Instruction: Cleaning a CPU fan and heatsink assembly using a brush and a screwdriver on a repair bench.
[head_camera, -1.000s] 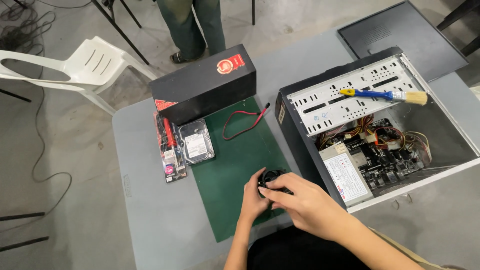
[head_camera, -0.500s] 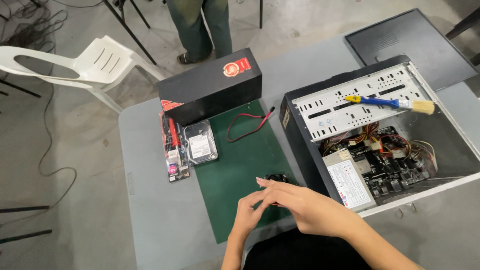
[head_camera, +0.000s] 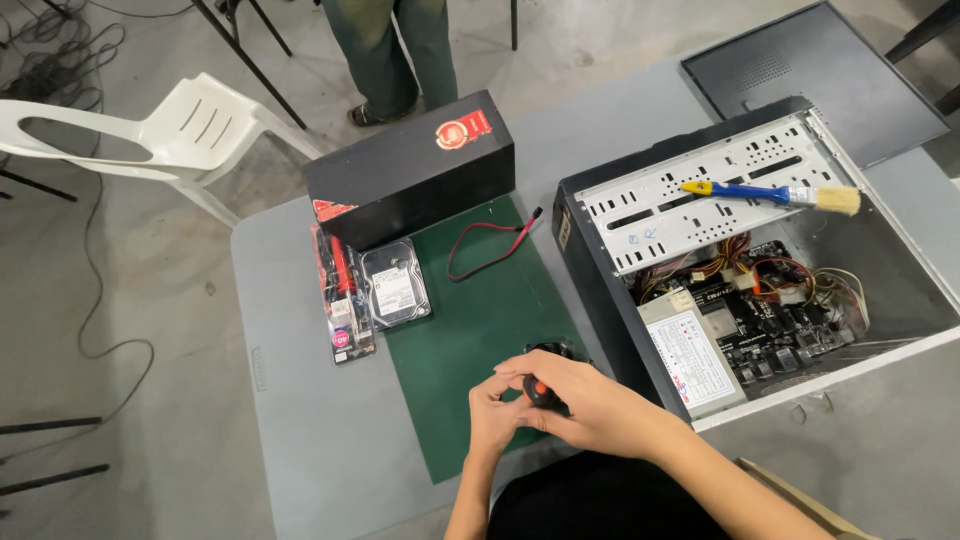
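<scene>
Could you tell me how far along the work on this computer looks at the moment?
Done: the case lies open, its side panel set aside, and a hard drive and red cable are out on the green mat. In hand: both hands, left hand and right hand, grip a small black part with an orange spot. Left: the board and wiring remain inside; the brush lies unused.

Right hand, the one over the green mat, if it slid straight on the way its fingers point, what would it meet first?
The right hand points left across the green mat, so it would meet the left hand first; they already look in contact around a small black object.
</scene>
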